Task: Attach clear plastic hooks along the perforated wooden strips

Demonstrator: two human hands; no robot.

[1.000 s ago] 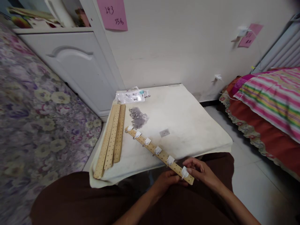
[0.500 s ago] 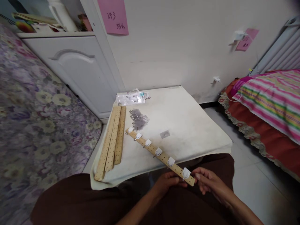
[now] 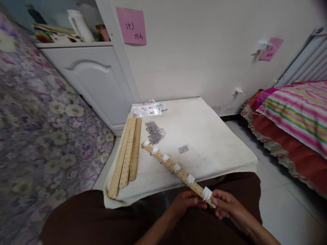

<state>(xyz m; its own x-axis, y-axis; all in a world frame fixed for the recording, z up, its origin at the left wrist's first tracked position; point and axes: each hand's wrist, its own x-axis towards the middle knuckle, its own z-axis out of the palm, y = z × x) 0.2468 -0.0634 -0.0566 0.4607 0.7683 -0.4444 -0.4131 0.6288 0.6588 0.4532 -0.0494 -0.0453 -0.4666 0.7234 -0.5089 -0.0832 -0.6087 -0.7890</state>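
Observation:
A perforated wooden strip (image 3: pixel 183 174) slants from the white-covered table out over my lap, carrying a row of small white cards (image 3: pixel 176 168), each with a metal ring-like piece. My left hand (image 3: pixel 188 202) is closed around the strip from beneath, near its close end; some fingertips are hidden under it. At that end, my right hand (image 3: pixel 226 205) pinches the strip beside the last card, thumb on top. Beyond the strip's far end lies a cluster of grey, clear-looking cards with metal pieces (image 3: pixel 154 132). One similar small card (image 3: pixel 183 149) lies apart, right of the strip.
Several more perforated strips (image 3: pixel 127 153) lie side by side along the left of the table (image 3: pixel 212 136). Clear plastic packaging (image 3: pixel 146 110) sits at the back left corner. A floral curtain (image 3: pixel 58 136) hangs at left; a striped bed (image 3: pixel 298 109) stands at right.
My right hand has moved onto the strip's near end, which tilts a little. My left hand keeps its hold. The whole view has shifted slightly down and right.

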